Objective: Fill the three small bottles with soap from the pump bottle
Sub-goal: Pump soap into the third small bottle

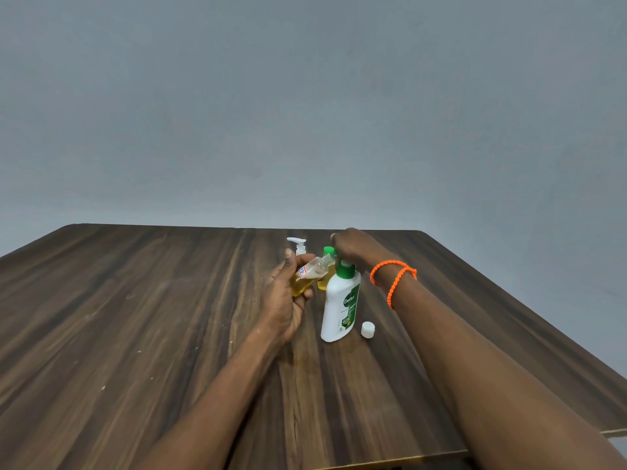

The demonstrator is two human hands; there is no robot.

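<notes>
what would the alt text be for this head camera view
A left hand tilts a small clear bottle of yellow soap toward the green pump of a white soap bottle, which the right hand presses. A loose white cap lies on the wooden table.

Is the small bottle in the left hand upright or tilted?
Tilted. The small bottle leans with its open neck toward the pump bottle.
</notes>
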